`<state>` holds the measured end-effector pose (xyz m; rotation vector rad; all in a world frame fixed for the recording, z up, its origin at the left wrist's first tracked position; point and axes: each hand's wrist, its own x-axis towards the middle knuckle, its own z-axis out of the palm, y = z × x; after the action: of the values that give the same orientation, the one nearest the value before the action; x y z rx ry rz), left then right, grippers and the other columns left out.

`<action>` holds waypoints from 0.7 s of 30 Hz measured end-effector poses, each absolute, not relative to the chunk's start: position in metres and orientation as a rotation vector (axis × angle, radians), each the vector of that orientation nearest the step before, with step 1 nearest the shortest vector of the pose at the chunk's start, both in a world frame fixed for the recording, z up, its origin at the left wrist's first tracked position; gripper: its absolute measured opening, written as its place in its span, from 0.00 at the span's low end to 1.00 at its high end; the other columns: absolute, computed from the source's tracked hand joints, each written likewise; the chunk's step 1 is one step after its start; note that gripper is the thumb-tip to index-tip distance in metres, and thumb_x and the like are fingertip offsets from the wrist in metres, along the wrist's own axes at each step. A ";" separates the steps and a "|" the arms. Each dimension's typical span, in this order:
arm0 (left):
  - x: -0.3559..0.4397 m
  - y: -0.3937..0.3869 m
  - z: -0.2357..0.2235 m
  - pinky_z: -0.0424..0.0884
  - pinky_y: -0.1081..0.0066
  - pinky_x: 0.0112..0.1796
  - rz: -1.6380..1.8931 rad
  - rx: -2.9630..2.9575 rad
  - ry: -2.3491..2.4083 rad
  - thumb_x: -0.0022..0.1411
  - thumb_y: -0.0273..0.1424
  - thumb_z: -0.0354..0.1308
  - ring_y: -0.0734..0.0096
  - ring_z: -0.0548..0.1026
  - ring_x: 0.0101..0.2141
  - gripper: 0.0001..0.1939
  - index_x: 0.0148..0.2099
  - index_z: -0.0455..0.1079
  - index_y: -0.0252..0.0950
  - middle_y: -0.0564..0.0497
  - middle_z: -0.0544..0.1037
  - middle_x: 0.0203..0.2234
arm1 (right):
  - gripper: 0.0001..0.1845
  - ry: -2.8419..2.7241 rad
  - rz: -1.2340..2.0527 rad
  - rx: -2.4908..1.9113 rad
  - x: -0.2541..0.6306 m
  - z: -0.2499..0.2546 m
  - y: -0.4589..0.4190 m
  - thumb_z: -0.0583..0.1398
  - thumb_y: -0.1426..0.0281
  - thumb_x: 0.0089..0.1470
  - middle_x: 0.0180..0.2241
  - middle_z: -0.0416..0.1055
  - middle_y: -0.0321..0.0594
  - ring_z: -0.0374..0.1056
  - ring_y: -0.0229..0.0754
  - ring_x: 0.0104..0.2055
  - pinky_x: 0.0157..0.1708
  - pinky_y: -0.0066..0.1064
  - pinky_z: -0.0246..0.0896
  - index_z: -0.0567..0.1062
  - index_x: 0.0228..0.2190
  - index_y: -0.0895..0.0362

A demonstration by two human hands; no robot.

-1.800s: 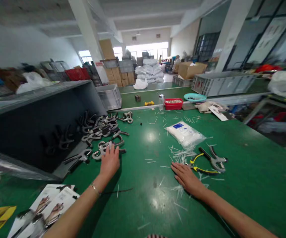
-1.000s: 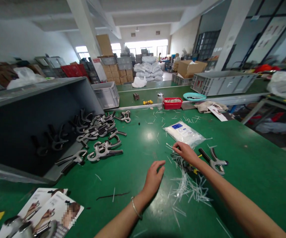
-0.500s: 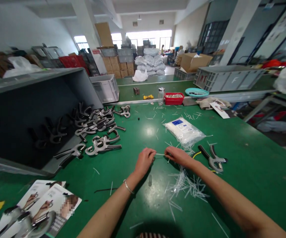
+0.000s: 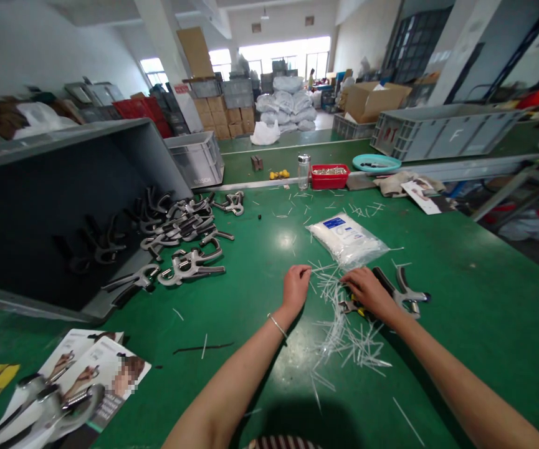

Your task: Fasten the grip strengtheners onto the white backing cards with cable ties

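Observation:
My left hand [image 4: 296, 290] is closed in a pinch on a thin white strip, which looks like a cable tie [image 4: 324, 269] and points right from the fingertips. To its right, my right hand [image 4: 371, 292] curls over small pliers [image 4: 346, 307] with yellow-and-black handles; their jaws face left and the palm hides most of the handles. Loose white strips [image 4: 360, 346] lie scattered under and in front of both hands. Just beyond is a clear bag [image 4: 348, 240] of white contents with a blue label. A grey-and-black hand gripper [image 4: 407, 293] lies behind my right wrist.
Several spring hand grippers [image 4: 189, 265] are heaped at the mouth of a tipped grey bin [image 4: 154, 146] on the left. Printed cards [image 4: 126, 374] with another gripper on top lie front left. At the back edge stand a glass jar [image 4: 303, 173], a red tray [image 4: 329, 177] and a turquoise dish [image 4: 376, 163].
My right hand has let go of the strip, moved right and closed over the pliers, which have shifted. My left hand has moved right and slightly away from me, still pinching the strip.

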<state>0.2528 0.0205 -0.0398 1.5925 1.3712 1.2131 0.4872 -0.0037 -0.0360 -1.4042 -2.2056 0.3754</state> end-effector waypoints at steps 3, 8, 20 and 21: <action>0.250 0.010 -0.046 0.64 0.56 0.56 1.170 1.721 1.339 0.61 0.27 0.61 0.61 0.72 0.50 0.07 0.42 0.76 0.37 0.46 0.78 0.44 | 0.18 -2.407 0.255 -1.343 0.470 -0.037 -0.007 0.53 0.76 0.60 0.45 0.75 0.47 0.64 0.50 0.46 0.49 0.44 0.55 0.78 0.46 0.54; 0.235 -0.012 -0.058 0.59 0.54 0.57 0.990 2.092 1.359 0.57 0.32 0.67 0.56 0.65 0.56 0.18 0.48 0.69 0.35 0.41 0.69 0.53 | 0.17 -2.343 0.199 -1.388 0.446 -0.041 -0.002 0.53 0.73 0.63 0.45 0.73 0.47 0.63 0.50 0.46 0.48 0.42 0.55 0.77 0.48 0.55; 0.240 0.020 -0.064 0.64 0.58 0.51 1.030 2.037 1.383 0.64 0.26 0.57 0.63 0.68 0.45 0.03 0.41 0.68 0.36 0.48 0.72 0.39 | 0.07 -2.200 0.303 -1.383 0.469 -0.048 -0.017 0.54 0.71 0.62 0.38 0.72 0.44 0.65 0.48 0.44 0.48 0.41 0.59 0.73 0.36 0.55; 0.240 0.019 -0.063 0.64 0.58 0.51 1.047 2.018 1.383 0.64 0.26 0.56 0.63 0.68 0.45 0.05 0.43 0.68 0.36 0.47 0.72 0.41 | 0.07 -2.186 0.288 -1.379 0.466 -0.045 -0.015 0.54 0.71 0.62 0.40 0.72 0.44 0.65 0.49 0.45 0.49 0.42 0.58 0.73 0.37 0.55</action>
<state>0.2398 0.0188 -0.0632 2.0179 1.3826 1.0471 0.4659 -0.0147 -0.0452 -1.3794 -2.1855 0.2876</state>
